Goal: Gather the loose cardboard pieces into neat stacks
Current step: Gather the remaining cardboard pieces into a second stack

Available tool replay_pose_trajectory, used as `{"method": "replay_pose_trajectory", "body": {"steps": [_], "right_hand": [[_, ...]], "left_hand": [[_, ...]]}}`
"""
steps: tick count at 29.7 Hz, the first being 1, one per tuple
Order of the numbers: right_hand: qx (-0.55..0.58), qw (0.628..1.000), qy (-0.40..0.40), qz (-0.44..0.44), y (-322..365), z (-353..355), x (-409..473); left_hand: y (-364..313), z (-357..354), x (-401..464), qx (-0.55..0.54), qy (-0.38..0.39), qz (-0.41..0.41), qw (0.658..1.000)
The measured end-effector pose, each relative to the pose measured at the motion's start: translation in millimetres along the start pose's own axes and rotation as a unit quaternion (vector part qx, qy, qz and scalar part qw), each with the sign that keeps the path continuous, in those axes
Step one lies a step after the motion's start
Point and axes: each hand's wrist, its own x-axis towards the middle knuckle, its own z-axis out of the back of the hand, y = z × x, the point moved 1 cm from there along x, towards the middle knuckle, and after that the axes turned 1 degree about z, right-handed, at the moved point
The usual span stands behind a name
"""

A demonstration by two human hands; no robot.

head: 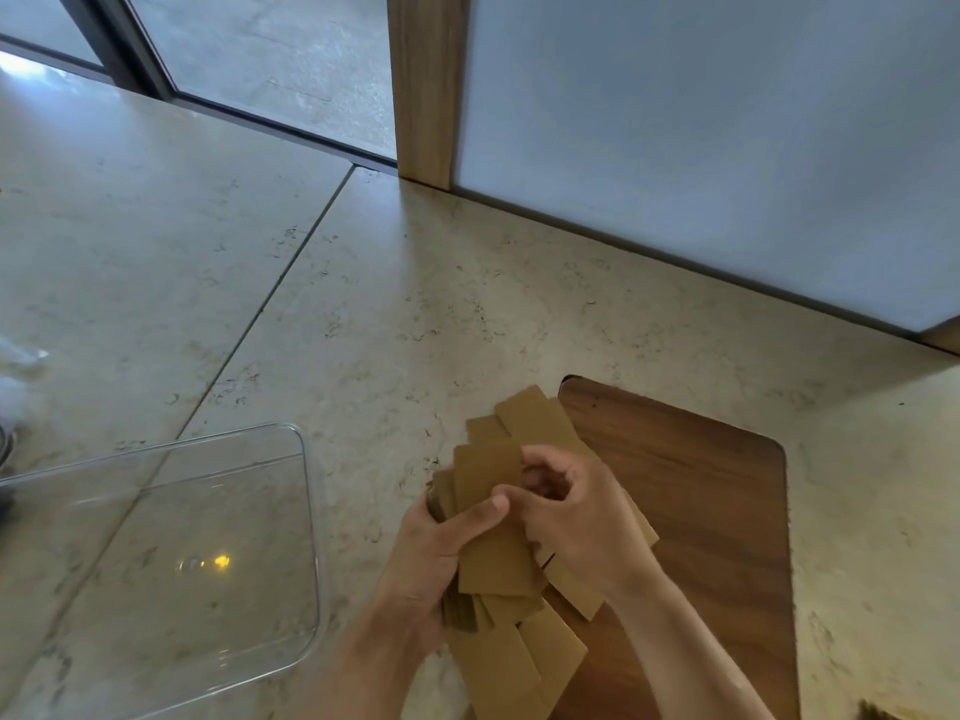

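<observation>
You're looking down at pale beige stone floor (156,252), dark grout seam crossing it. Wood post (423,85) upright beside frosted white panel (701,122). Glass door (249,44) upper left, dark track along its base. Soft daylight glare upper left.

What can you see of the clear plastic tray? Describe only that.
The clear plastic tray is see-through, shallow, with rounded corners and a raised rim. It lies flat on the pale stone floor, left of the hands, the floor showing through it. A small light glints on its base. Nothing visible lies in it; neither hand touches it.
</observation>
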Motion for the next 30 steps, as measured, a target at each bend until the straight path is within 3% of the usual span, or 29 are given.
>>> {"method": "replay_pose_trajectory", "body": {"steps": [2, 5, 8, 10, 12, 15, 18, 20, 22, 23, 26, 28, 30], "right_hand": [[-0.044, 0.999, -0.018, 0.026, -6, -1, 4], [-0.254, 0.954, -0.157, 0.016, -13, 19, 20], [-0.403, 0.902, -0.139, -0.062, -21, 21, 26], [-0.341, 0.922, -0.174, -0.058, -25, 25, 25], [-0.192, 0.955, -0.223, -0.029, -23, 33, 20], [-0.076, 0.979, -0.189, -0.02, -20, 52, 12], [-0.053, 0.998, 0.014, 0.035, -4, 71, -1], [-0.063, 0.979, 0.194, 0.026, 12, 74, -9], [-0.13, 0.95, 0.283, 0.004, 22, 69, -9], [-0.167, 0.948, 0.271, 0.012, 26, 62, -6], [-0.21, 0.97, 0.097, 0.069, 31, 41, 1], [-0.17, 0.978, 0.042, 0.111, 25, 28, 0], [-0.07, 0.993, 0.028, 0.091, 17, 19, -2]], "left_hand": [[-2, 5, 1, -0.023, 0.002, 0.012, 1.0], [-6, 7, 2, -0.095, 0.045, -0.03, 0.994], [-6, 10, 5, -0.146, 0.029, -0.049, 0.988], [-5, 8, 6, -0.196, 0.032, -0.038, 0.979], [-3, 6, 7, -0.236, 0.037, -0.019, 0.971], [-2, 6, 9, -0.242, 0.026, -0.001, 0.97], [-9, 5, 6, -0.174, 0.015, 0.009, 0.985], [-12, 4, 2, -0.072, 0.011, 0.029, 0.997], [-11, 0, -2, 0.002, 0.031, 0.066, 0.997], [-9, -3, -3, 0.026, 0.047, 0.083, 0.995], [-4, -11, -8, 0.03, 0.116, 0.109, 0.987], [-2, -12, -8, 0.011, 0.139, 0.105, 0.985], [0, -10, -7, 0.008, 0.136, 0.099, 0.986]]}}
